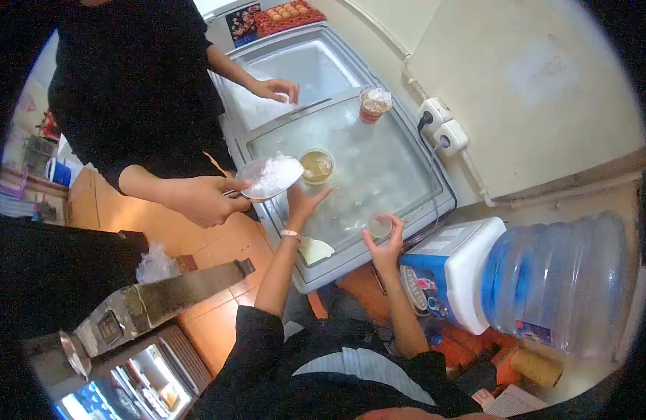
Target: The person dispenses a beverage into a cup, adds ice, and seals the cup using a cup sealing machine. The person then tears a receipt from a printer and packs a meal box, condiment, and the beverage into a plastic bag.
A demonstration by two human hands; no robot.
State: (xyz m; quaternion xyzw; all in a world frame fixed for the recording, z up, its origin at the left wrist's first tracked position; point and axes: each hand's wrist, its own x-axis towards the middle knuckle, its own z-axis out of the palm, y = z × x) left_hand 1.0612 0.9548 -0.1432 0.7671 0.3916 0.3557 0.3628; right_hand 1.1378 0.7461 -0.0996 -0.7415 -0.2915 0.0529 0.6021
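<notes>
My left hand point(305, 208), with a band at the wrist, reaches over the glass freezer lid point(400, 168). Its fingers are spread and hold nothing. Just beyond it stands a cup of yellowish liquid point(317, 166). A co-worker's hand point(204, 199) holds a scoop heaped with white powder or crushed ice point(275, 175) close to that cup. Near the lid's front right, the fingers of my right hand point(384, 245) curve around a small clear round container point(380, 225). Whether it is a cup or a lid is unclear.
A filled paper cup point(374, 106) stands at the lid's far side. The co-worker's other hand point(275, 89) is at the freezer opening. A pale green piece point(314, 250) lies at the near edge. A water dispenser bottle point(554, 280) and wall sockets point(443, 126) are to the right.
</notes>
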